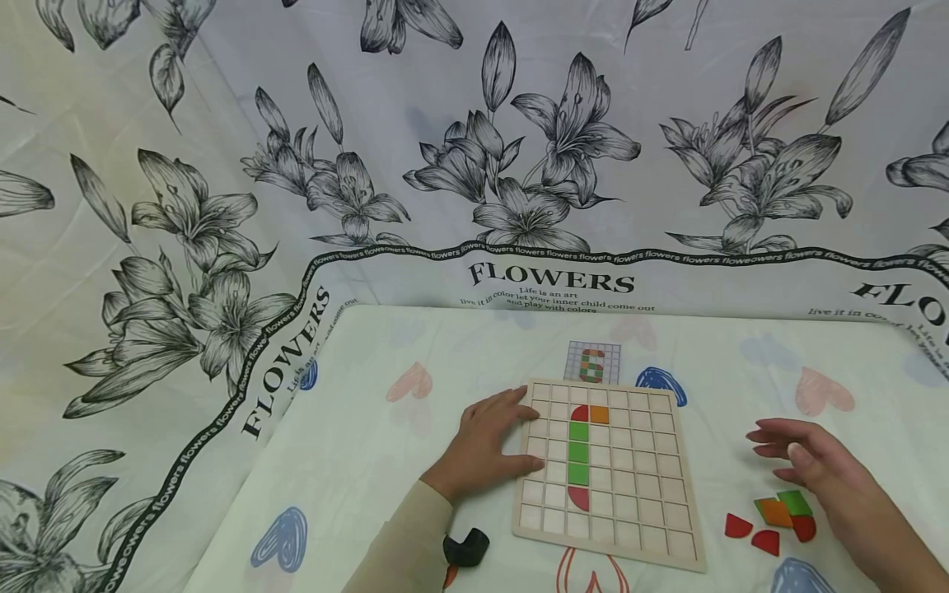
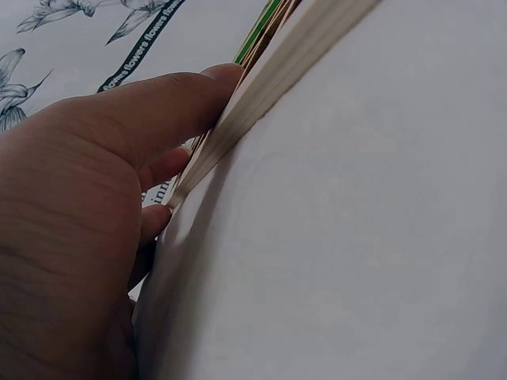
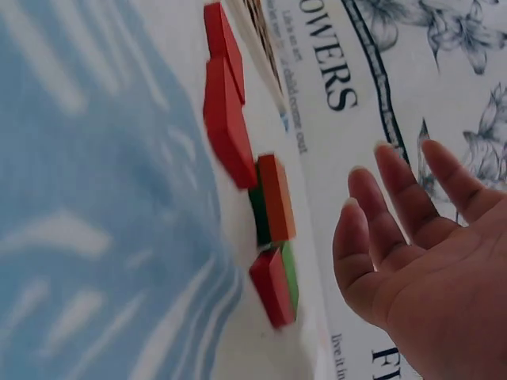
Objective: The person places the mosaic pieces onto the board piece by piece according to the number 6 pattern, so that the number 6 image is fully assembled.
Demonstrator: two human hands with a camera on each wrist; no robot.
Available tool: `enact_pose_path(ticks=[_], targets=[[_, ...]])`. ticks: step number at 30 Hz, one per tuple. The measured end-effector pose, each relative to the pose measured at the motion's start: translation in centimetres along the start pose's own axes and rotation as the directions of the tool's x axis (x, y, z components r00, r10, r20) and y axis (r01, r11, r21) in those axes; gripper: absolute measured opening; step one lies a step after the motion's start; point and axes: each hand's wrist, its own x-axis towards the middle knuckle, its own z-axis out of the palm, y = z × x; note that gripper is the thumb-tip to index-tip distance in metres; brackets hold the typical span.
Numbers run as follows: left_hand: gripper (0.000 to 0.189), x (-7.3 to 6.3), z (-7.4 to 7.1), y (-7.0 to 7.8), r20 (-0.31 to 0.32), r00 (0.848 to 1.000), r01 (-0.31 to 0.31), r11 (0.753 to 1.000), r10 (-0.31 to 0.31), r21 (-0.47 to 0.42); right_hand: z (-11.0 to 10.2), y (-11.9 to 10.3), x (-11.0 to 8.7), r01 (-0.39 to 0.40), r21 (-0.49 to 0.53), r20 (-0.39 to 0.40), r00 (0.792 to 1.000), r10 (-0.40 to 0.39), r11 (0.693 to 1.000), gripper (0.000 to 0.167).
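Note:
A wooden grid board (image 1: 645, 486) lies on the table. My left hand (image 1: 485, 445) rests at its left edge, thumb (image 2: 214, 91) and fingertips touching the rim. In the board's cells sit a red quarter-round piece (image 1: 580, 413), an orange square (image 1: 599, 415), a column of green squares (image 1: 578, 452) and another red quarter-round piece (image 1: 579, 498). To the right of the board my right hand (image 1: 823, 469) hovers, fingers loosely bent and holding nothing. Close below it lie loose red pieces (image 1: 737, 525), an orange piece (image 1: 775, 513) and a green piece (image 1: 794, 501).
Behind the board lies a small pattern card (image 1: 572, 362) printed with a coloured figure on a grid. A black curved object (image 1: 467, 548) sits beside the left forearm. A flower-printed curtain (image 1: 534, 165) rises behind the table.

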Motion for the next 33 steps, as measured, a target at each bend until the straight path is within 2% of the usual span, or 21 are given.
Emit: enact_pose_path(ticks=[3,8,14,18,21,25,29,33], targets=[[0.064,0.0,0.1,0.0,0.002,1.000,0.003,1.000,-0.003,-0.004,-0.2,0.5,-0.1,-0.017,0.010,-0.024,1.000,0.017,1.000,0.034],[0.064,0.0,0.1,0.1,0.000,1.000,0.000,1.000,0.000,-0.002,-0.3,1.3,-0.2,-0.085,0.015,-0.014,0.996,0.085,0.996,0.035],[0.064,0.0,0.1,0.1,-0.002,1.000,-0.003,1.000,0.003,-0.002,-0.6,2.0,0.1,-0.166,-0.058,0.031,0.985,0.168,0.984,0.046],[0.065,0.0,0.0,0.0,-0.004,1.000,0.000,1.000,0.000,-0.006,-0.4,2.4,0.2,-0.146,-0.095,0.046,0.987,0.151,0.985,0.046],[0.065,0.1,0.0,-0.1,-0.004,1.000,0.004,1.000,-0.004,-0.008,-0.2,2.7,0.0,-0.088,-0.096,0.039,0.995,0.092,0.991,0.042],[0.064,0.1,0.0,-0.2,-0.003,1.000,0.010,1.000,-0.010,-0.007,-0.3,2.9,-0.2,-0.116,-0.130,0.058,0.991,0.125,0.985,0.047],[0.064,0.0,0.0,-0.1,-0.005,1.000,0.011,1.000,-0.011,-0.009,-0.7,2.7,-0.1,-0.172,-0.205,0.100,0.976,0.195,0.964,0.056],[0.065,0.0,0.1,-0.1,-0.002,1.000,0.012,1.000,-0.012,-0.011,-1.0,2.7,-0.5,-0.161,-0.269,0.151,0.967,0.207,0.950,0.059]])
